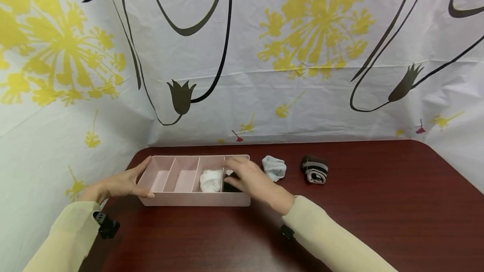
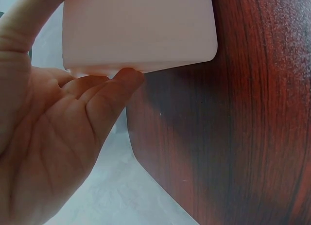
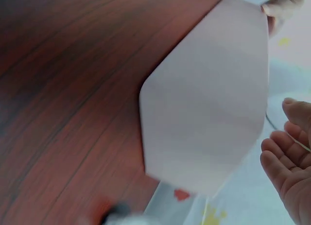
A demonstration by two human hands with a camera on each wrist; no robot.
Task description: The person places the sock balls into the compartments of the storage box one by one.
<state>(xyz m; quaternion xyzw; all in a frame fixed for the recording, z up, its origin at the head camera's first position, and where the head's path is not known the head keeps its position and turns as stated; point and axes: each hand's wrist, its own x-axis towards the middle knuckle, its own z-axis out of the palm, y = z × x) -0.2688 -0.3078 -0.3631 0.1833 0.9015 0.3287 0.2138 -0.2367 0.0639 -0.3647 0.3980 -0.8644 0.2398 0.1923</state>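
A pale pink divided box [image 1: 196, 199] lies lengthwise on the table. My left hand [image 1: 120, 185] grips its left end, thumb on the front wall and fingers at the far side; in the left wrist view, fingertips touch the box's edge. A white balled-up sock [image 1: 211, 181] sits in one compartment, and a black bundle of cloth [image 1: 230, 185] is in the rightmost one, partly hidden. Over that rightmost compartment is my right hand [image 1: 257, 181]. The right wrist view shows its fingers [image 3: 274, 164] loosely bent, with nothing between them.
Right of the box lies a light grey balled sock [image 1: 274, 168]. Farther right is a dark rolled sock [image 1: 314, 170] with grey stripes. The two left compartments hold nothing. Floral cloth [image 1: 234, 53] hangs along the table's back and sides.
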